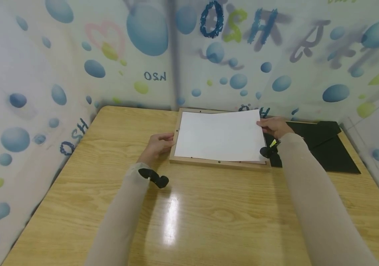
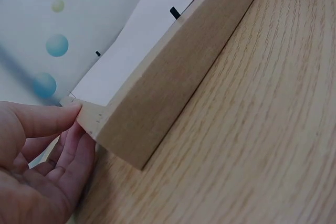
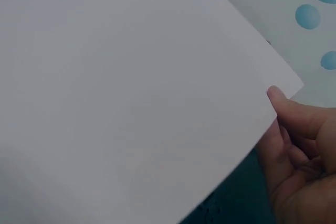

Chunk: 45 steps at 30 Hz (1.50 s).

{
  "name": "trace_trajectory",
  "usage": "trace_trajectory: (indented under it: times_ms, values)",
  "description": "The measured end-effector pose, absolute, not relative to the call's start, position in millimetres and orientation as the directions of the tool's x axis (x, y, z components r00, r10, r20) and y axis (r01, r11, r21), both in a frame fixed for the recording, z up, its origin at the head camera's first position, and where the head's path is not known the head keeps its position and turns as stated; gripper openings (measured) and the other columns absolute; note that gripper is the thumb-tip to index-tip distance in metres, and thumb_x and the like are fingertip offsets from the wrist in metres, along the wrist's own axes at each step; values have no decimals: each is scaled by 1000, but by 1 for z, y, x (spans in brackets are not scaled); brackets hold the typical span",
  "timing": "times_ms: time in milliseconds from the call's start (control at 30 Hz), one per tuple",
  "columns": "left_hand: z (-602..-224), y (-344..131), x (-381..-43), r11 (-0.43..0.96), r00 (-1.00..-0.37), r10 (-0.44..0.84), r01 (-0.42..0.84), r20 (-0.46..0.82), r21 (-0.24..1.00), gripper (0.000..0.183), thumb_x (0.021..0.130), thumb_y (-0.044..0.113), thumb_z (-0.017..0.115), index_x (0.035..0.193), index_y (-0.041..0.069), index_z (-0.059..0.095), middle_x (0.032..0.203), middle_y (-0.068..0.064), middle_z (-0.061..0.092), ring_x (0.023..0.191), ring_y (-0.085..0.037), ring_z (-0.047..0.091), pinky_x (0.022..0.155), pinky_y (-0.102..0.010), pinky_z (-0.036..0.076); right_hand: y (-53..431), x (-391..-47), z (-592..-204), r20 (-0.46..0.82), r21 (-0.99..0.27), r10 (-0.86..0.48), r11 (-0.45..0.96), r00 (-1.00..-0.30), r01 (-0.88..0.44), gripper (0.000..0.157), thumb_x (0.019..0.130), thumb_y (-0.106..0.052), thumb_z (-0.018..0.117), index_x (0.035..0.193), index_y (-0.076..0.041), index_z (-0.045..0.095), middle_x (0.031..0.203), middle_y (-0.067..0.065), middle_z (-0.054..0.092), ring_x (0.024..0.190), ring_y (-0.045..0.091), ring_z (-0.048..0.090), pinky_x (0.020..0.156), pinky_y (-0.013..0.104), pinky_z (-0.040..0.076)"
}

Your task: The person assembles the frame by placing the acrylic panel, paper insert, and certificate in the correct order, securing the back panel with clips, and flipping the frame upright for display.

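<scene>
Centring on the white sheet (image 1: 219, 136), we see it over the opening of a wooden frame (image 1: 202, 162), its left part lying low within the rim and its upper right corner raised above it. Our right hand (image 1: 276, 127) pinches the sheet's right edge near that corner, thumb on top and fingers beneath; our left hand (image 1: 156, 146) grips the frame's left side, thumb on the rim. Small black tabs (image 2: 175, 13) stand along the frame's edge. For good handling, we judge that the pinch should stay light and close to the edge, lest the paper crease, while the left hand keeps the frame from sliding. We should also keep the sheet square to the rim and clear of the tabs. To the right, a black panel (image 1: 335, 153) lies on the desk (image 1: 222, 218); behind rises a bubble-patterned wall covering (image 1: 189, 62).
</scene>
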<state>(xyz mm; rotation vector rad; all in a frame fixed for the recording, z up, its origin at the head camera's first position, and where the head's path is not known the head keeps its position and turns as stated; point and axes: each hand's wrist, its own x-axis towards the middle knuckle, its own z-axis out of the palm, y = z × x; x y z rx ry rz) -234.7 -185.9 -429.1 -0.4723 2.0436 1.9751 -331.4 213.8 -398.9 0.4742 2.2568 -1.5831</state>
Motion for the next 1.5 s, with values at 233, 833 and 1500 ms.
trace_trajectory:
  times_ms: [233,833,1500]
  values:
    - [-429,-186,-235,24,-908,-68,-416,-413,909,45,86,-4,59,129,3,51,116,-12,52,101,-19,53,91,-32,45,214,-333,-403,-435,-825,73,366,-897,430,56,85,-25,66,132,-3,46,127,10,49,91,12,55,80,15,47]
    - [-430,-186,-235,13,-909,-61,-413,-411,911,44,87,-4,58,130,4,51,119,-13,52,103,-18,52,90,-31,46,208,-332,-403,-385,-811,75,448,-920,376,49,88,-20,62,129,2,48,123,17,50,85,17,56,72,20,51]
    - [-429,-185,-234,29,-908,-67,-416,-413,909,45,86,-3,59,130,4,51,118,-13,52,103,-19,52,91,-31,45,203,-331,-416,-260,-788,147,539,-954,298,39,86,-15,65,119,4,57,111,21,56,77,21,55,42,11,41]
